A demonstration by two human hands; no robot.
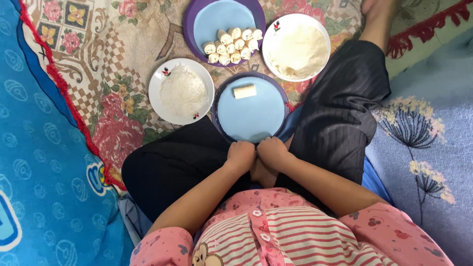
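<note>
Blue blanket: a bright blue patterned cloth [39,148] covers the floor on the far left, edged by a red fringe.
Floral mat: a beige mat with pink flowers [118,74] lies under the dishes.
White plate of shreds: a round white plate [158,96] holds a heap of fine white shreds, left of the near tray.
Left hand: the left hand [240,156] is curled into a loose fist at the near rim of the near tray, touching the right hand; whether it holds anything cannot be told.
Near tray: a round purple-rimmed tray with a pale blue face [251,116] rests between the knees; one small cream roll [244,91] lies at its far edge.
Far tray: a second purple and blue tray [197,19] carries a cluster of cream rolls [232,45].
Right hand: the right hand [272,152] is likewise curled shut at the tray's near rim.
White bowl: a round white dish [270,34] holds pale flat wrappers, on the far right.
</note>
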